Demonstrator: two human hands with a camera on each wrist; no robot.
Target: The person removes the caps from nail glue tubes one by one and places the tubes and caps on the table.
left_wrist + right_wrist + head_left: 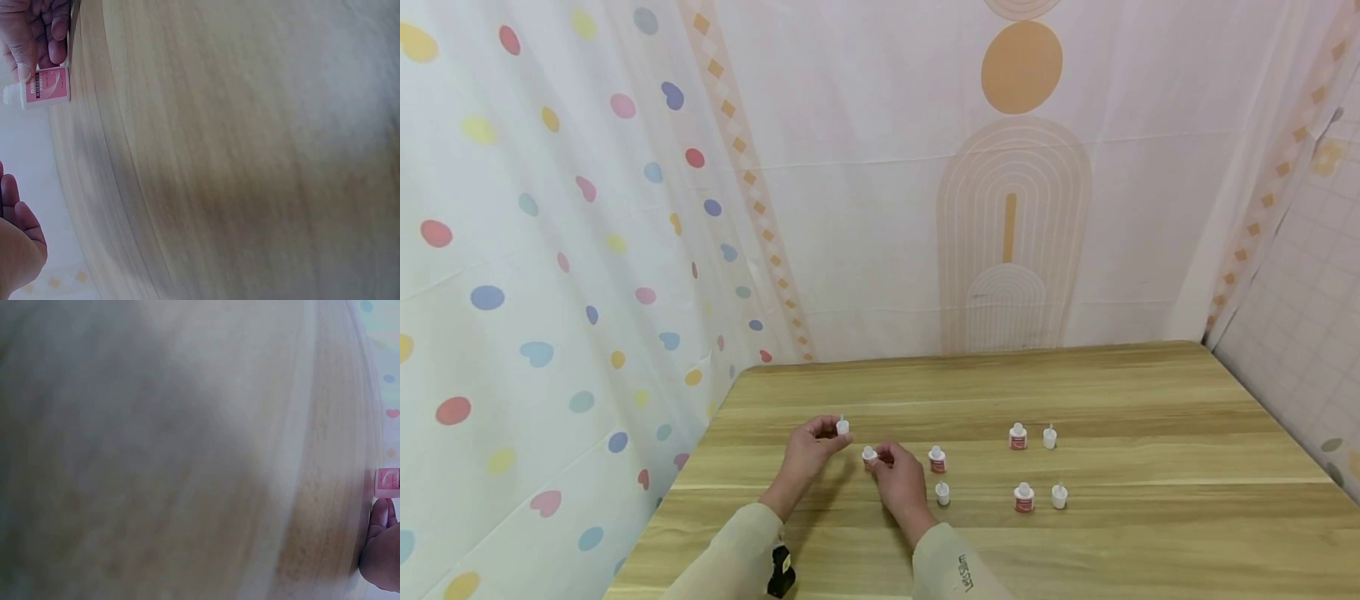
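Observation:
My left hand (pixel 808 450) pinches a white cap (pixel 842 427) with its thin stem pointing up, above the left part of the table. Close beside it, my right hand (pixel 901 482) grips a small white bottle (pixel 869 455) with a pink label. The left wrist view shows the right thumb and fingers on this bottle (pixel 47 86), its narrow neck bare. In that view the left hand (pixel 22 231) is at the lower left, its cap out of sight. The right wrist view catches only part of the right hand (pixel 382 550) under the bottle (pixel 387 482).
Right of my hands, one bottle (pixel 937 459) stands behind a white cap (pixel 942 493). Farther right are two bottles, one back (pixel 1018 437) and one front (pixel 1023 497), each with a cap beside it. The wooden table (pixel 1150 392) ends at a hanging curtain (pixel 865 250).

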